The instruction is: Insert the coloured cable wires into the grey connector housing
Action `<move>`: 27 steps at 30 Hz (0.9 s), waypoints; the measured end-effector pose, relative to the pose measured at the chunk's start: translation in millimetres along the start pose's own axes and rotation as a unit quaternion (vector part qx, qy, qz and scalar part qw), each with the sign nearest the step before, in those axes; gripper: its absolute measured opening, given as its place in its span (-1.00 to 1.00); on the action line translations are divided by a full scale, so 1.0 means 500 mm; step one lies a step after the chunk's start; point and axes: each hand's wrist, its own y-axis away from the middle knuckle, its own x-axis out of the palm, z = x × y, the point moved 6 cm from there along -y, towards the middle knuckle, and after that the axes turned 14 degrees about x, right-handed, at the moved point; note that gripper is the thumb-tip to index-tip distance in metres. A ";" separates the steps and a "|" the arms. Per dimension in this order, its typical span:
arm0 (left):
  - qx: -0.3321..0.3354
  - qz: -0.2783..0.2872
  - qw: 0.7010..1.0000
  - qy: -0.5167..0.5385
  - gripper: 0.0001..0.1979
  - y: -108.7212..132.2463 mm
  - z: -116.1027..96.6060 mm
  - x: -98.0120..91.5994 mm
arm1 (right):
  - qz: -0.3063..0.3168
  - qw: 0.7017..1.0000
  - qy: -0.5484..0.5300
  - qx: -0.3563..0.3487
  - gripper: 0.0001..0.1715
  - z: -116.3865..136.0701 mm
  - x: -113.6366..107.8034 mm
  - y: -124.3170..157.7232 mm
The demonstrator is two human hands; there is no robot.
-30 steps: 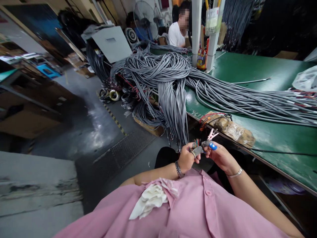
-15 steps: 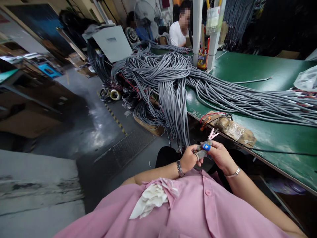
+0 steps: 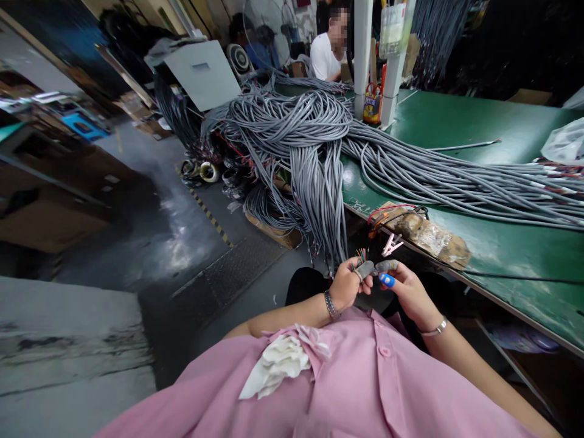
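Observation:
In front of my shirt, my left hand (image 3: 345, 287) is closed around a bunch of thin coloured wires (image 3: 362, 253), whose ends fan out above the fingers. A grey cover sits on its thumb. My right hand (image 3: 413, 298) is just to the right, with a blue cover on the thumb and a grey one on the forefinger. These two fingertips are bent together close to the left thumb; whatever is between them is too small to make out. A pink clip (image 3: 391, 244) is just above the right hand, at the table's edge.
Long grey cables (image 3: 314, 115) are heaped over the green table (image 3: 460, 118) and hang off its near corner. A taped brown block (image 3: 424, 234) lies along the table's edge. Across the table sits a person in white (image 3: 323, 58). A white post (image 3: 364, 55) rises from the table.
My hands have moved slightly apart, the right thumb dropping away from the left fingers. The coloured wire ends now show above my left hand.

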 end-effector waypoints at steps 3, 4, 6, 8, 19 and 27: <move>-0.004 0.022 1.000 0.005 -0.64 0.002 0.000 0.007 | -0.044 0.998 0.027 -0.034 -0.79 0.010 0.001 0.000; -0.007 0.035 0.999 0.004 -0.64 0.004 -0.002 0.010 | -0.045 0.998 0.027 -0.034 -0.78 0.013 0.003 -0.003; -0.015 0.073 0.997 -0.008 -0.63 0.009 -0.008 0.018 | -0.025 0.999 0.012 -0.016 -0.77 0.015 0.007 -0.013; -0.018 0.113 0.993 -0.029 -0.61 0.014 -0.014 0.026 | 0.000 1.000 -0.007 0.010 -0.76 0.016 0.014 -0.025; 0.010 0.043 0.999 0.017 -0.60 0.009 -0.009 0.003 | 0.059 0.982 -0.160 0.081 -0.75 0.004 0.017 -0.027; 0.007 0.033 0.999 -0.005 -0.62 0.010 -0.011 0.005 | -0.018 0.999 -0.046 0.021 -0.78 0.020 0.023 -0.022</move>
